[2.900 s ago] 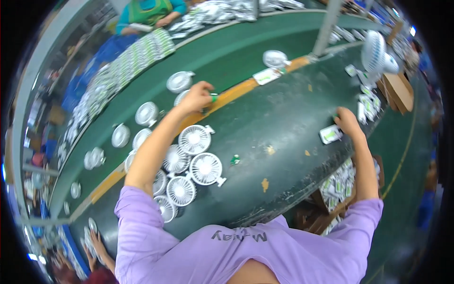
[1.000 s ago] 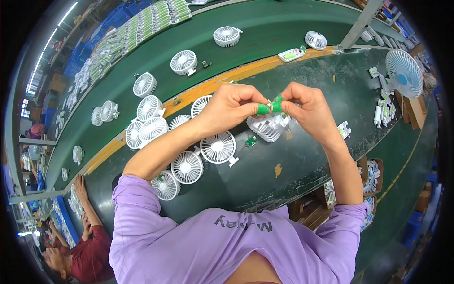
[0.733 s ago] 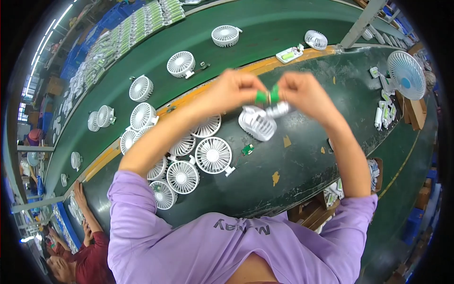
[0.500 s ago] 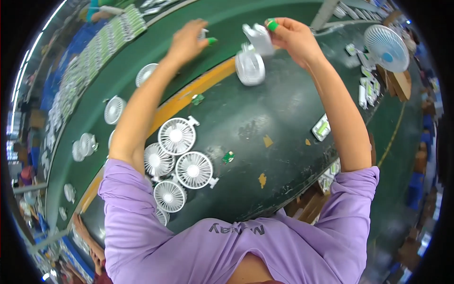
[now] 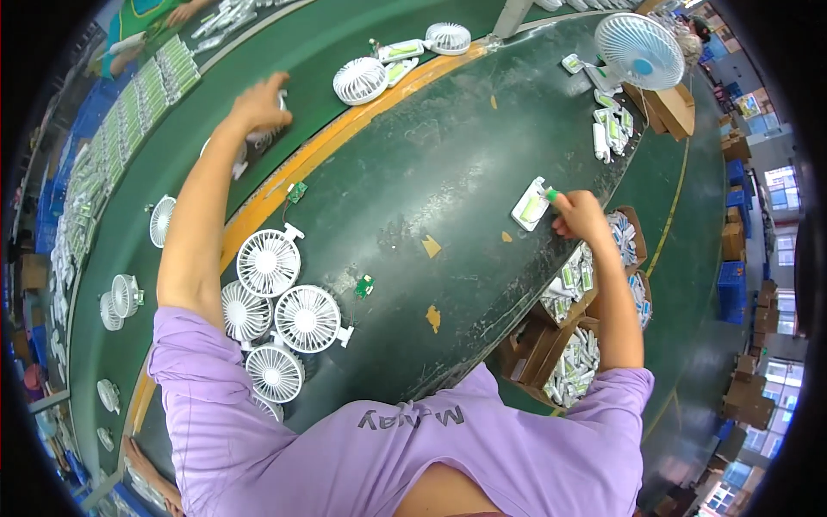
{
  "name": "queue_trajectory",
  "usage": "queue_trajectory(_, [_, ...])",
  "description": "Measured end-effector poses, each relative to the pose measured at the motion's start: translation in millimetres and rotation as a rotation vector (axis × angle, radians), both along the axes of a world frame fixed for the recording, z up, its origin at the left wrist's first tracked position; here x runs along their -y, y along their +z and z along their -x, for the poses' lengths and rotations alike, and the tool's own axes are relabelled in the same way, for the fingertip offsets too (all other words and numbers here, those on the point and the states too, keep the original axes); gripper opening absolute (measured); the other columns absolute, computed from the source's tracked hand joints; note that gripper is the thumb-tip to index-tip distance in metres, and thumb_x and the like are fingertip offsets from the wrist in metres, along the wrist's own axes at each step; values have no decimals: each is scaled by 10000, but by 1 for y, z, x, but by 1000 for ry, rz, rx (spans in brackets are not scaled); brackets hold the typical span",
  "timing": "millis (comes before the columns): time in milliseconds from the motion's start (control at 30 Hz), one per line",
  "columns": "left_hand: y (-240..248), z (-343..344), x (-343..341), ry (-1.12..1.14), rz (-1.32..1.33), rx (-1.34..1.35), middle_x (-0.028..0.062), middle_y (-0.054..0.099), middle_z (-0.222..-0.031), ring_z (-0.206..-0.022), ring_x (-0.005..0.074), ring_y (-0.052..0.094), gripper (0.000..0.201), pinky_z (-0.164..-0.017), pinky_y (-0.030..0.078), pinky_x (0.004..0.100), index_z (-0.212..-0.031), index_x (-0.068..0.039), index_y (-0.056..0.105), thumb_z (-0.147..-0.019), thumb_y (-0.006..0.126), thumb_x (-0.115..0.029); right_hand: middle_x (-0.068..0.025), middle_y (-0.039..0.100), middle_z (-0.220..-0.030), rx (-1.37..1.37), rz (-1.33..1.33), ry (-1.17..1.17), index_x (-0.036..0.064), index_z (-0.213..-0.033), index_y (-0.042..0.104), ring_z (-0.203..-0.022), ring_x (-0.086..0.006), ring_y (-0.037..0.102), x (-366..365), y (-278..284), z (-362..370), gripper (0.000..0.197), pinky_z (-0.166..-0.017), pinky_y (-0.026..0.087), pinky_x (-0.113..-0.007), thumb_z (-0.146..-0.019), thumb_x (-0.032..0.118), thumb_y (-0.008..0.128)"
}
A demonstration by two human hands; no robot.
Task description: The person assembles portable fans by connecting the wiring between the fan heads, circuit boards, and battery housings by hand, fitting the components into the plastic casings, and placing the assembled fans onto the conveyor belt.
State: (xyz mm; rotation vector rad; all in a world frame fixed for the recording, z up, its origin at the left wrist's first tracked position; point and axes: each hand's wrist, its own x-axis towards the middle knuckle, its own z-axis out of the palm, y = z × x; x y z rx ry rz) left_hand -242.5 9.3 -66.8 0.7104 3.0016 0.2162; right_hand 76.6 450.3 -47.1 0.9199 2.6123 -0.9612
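Note:
My left hand (image 5: 258, 105) is over the green belt, fingers curled around a blurred white fan (image 5: 264, 135) partly hidden beneath the hand. Near the table's right edge, my right hand (image 5: 584, 215) has its green-taped thumb and fingers closed on the end of a white fan handle (image 5: 530, 205) with a green panel, which lies on the table. Several round white fan heads (image 5: 307, 319) sit grouped left of centre. Beyond the yellow strip at the belt's edge lie two white fans (image 5: 360, 81) with green-panelled handles (image 5: 401, 52).
Small green circuit boards (image 5: 364, 286) and brown scraps (image 5: 432, 319) lie on the dark green table (image 5: 405, 198). A larger fan (image 5: 639, 52) stands far right, by white handles (image 5: 612, 129). Cartons of parts (image 5: 573, 366) stand off the right edge. Another person's arm (image 5: 153, 472) shows lower left.
My right hand has let go of the white part it held up and come down to the handle on the table. My left hand has moved left along the belt, and the view has shifted.

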Motion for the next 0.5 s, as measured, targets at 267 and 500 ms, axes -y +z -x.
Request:
queue_trajectory(267, [10, -88, 7, 14, -60, 132, 102, 612, -676, -687, 261, 618, 201, -625, 473, 374, -768, -53, 603, -686, 690, -214, -167, 681, -904, -566, -12, 184, -36, -1002, 635, -836, -247, 664, 57, -37, 36, 271, -767, 495, -334, -783, 121, 658])
queue_trajectory(500, [54, -170, -13, -27, -768, 416, 5, 598, -686, -610, 66, 531, 272, -523, 416, 244, -1059, -4, 616, -816, 657, -121, -49, 677, -909, -707, 825, 130, -23, -1019, 666, -792, -81, 616, 124, -14, 42, 187, -704, 487, -213, -872, 86, 626])
